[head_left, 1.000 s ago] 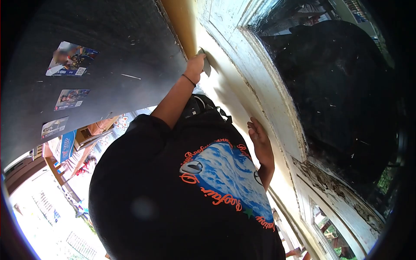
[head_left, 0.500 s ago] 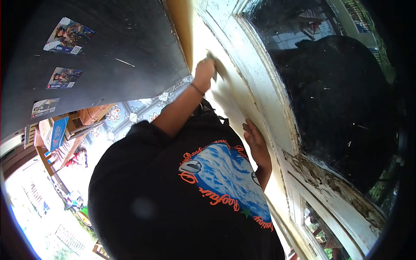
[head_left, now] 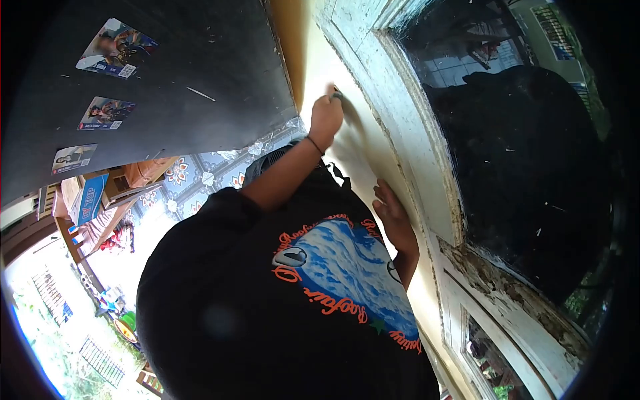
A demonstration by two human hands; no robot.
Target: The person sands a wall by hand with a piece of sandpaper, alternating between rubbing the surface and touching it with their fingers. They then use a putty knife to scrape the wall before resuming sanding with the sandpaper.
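My left hand (head_left: 326,120), with a dark band on its wrist, reaches across my body to the pale wall strip (head_left: 363,137). Its fingers are closed round a small grey-green piece (head_left: 337,96), mostly hidden by the hand; I cannot make out its kind. Lower down, beside the same wall, is my right hand (head_left: 396,219), its fingers stretched out with nothing seen in them. Whether its palm presses on the surface is hidden. My black printed shirt (head_left: 267,320) fills the lower middle of the view.
Right of the hands runs a worn white frame (head_left: 417,127) around dark glass (head_left: 513,180), its lower ledge (head_left: 513,283) rough and flaking. A dark panel (head_left: 180,60) with stickers stands at left. Beyond it are patterned floor tiles (head_left: 193,177) and a blue-labelled box (head_left: 90,199).
My left hand has shifted slightly right and a little lower along the wall, still gripping the small piece. My right hand stays nearly in place. The whole view has tilted slightly.
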